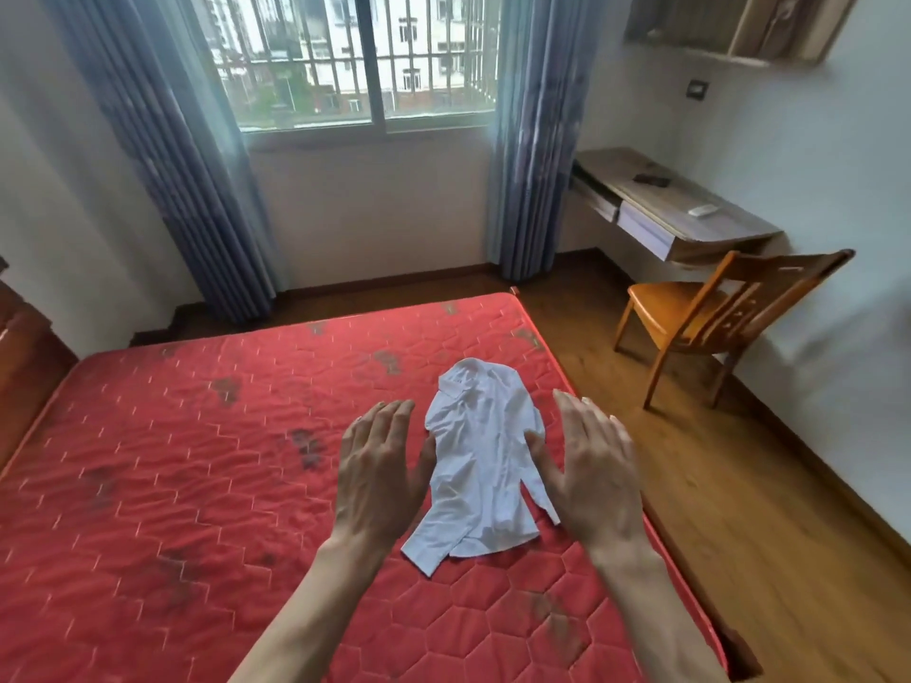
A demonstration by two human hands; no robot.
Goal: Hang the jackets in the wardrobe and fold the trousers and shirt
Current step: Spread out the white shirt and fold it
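Plainly, a white shirt lay crumpled on the red quilted mattress, close to the mattress's right edge; its long axis ran from the near side of the bed away toward the window, leaning slightly right at the far end; the collar pointed away from the person, and the hem and a loose sleeve end pointed back toward them, the sleeve end trailing to the near left. Both hands were held out above the bed with the shirt between them; the left hand was left of the shirt's middle, palm down, its fingers straight, close together and holding nothing; the right hand was right of the shirt's middle, its fingers likewise straight and holding nothing, its thumb overlapping the shirt's right edge; whether either hand touched the cloth could not be told. The collar lay just beyond the fingertips of both hands; the hem lay nearer than the fingers, level with the wrists. Beyond the right fingers and well apart stood a wooden chair on the wooden floor, under a wall-mounted bench; blue curtains hung at both sides of the window.
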